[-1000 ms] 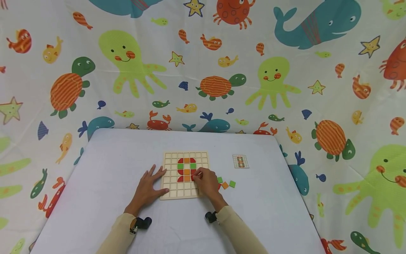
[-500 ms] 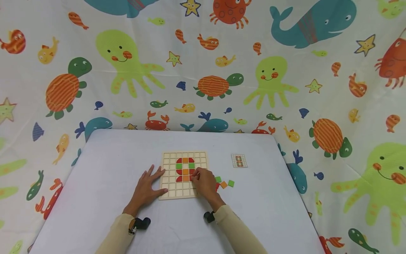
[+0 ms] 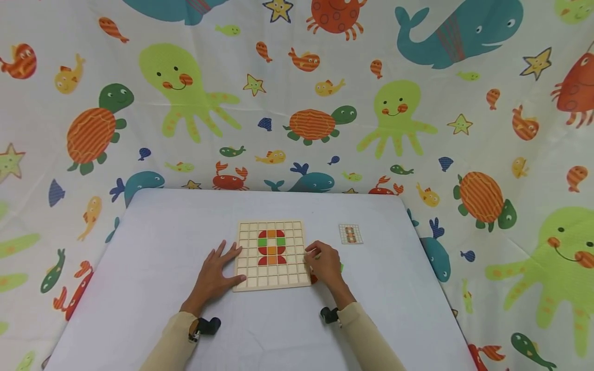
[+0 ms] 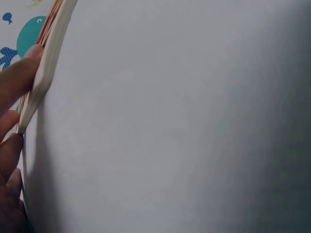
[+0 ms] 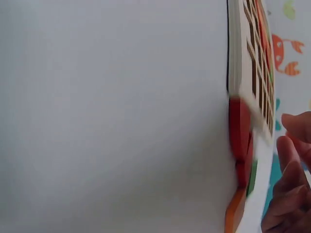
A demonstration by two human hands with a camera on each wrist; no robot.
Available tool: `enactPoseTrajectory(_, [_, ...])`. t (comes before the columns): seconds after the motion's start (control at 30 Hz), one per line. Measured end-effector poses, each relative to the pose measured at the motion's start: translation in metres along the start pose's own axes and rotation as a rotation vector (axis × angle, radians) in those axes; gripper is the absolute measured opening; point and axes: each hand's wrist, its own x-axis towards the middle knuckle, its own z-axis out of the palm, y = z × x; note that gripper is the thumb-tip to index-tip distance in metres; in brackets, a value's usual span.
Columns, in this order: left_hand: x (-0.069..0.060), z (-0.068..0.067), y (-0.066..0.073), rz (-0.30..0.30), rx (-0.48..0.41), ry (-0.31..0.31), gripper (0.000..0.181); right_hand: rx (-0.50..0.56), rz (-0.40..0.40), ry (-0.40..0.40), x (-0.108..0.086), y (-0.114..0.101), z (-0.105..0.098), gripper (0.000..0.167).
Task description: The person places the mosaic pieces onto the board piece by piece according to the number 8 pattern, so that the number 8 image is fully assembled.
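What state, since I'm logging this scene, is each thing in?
Wooden grid board: flat, partly filled
Inset tiles: seated in board
Loose tiles: beside board, partly hidden
Pattern card: flat, face up
Left hand: spread, touching board
Right hand: fingers bent, no tile visibly held

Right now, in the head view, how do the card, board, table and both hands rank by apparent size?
Largest to smallest:
1. Table
2. Board
3. Left hand and right hand: differently posed, too close to rank
4. Card
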Motion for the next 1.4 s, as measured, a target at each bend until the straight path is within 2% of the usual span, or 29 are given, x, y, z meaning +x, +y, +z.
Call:
enactPoseTrajectory(0.2, [0.000,-0.001,0.000,0.015,0.005,0.015,0.089,-0.071,0.056,0.018,0.002,0.019,-0.019,0.020])
enactPoseTrajectory(0.37, [0.000,-0.001,0.000,0.015,0.009,0.013,0.089,-0.122,0.057,-0.016,0.000,0.028,-0.025,0.024])
enactPoseTrajectory(0.53, [0.000,-0.001,0.000,0.010,0.004,0.006,0.089,-0.106,0.024,-0.044,-0.002,0.032,-0.026,0.018])
enactPoseTrajectory(0.73, [-0.001,0.000,0.000,0.020,0.013,0.018,0.089,-0.093,-0.012,-0.056,-0.002,0.033,-0.026,0.021])
enactPoseTrajectory(0.9, [-0.002,0.000,0.000,0.024,0.013,0.025,0.089,-0.019,-0.022,-0.046,-0.002,0.031,-0.025,0.021])
enactPoseTrajectory(1.13, [-0.001,-0.001,0.001,0.008,0.009,0.005,0.089,0.109,-0.090,-0.036,-0.004,0.015,-0.013,0.019])
enactPoseTrajectory(1.3, [-0.002,-0.001,0.001,0.003,0.000,0.007,0.089,0.115,-0.154,-0.087,-0.009,-0.002,0.009,0.016])
enactPoseTrajectory(1.4, [-0.001,-0.001,0.000,0.000,-0.002,0.003,0.089,0.139,-0.166,-0.132,-0.013,-0.014,0.025,0.014])
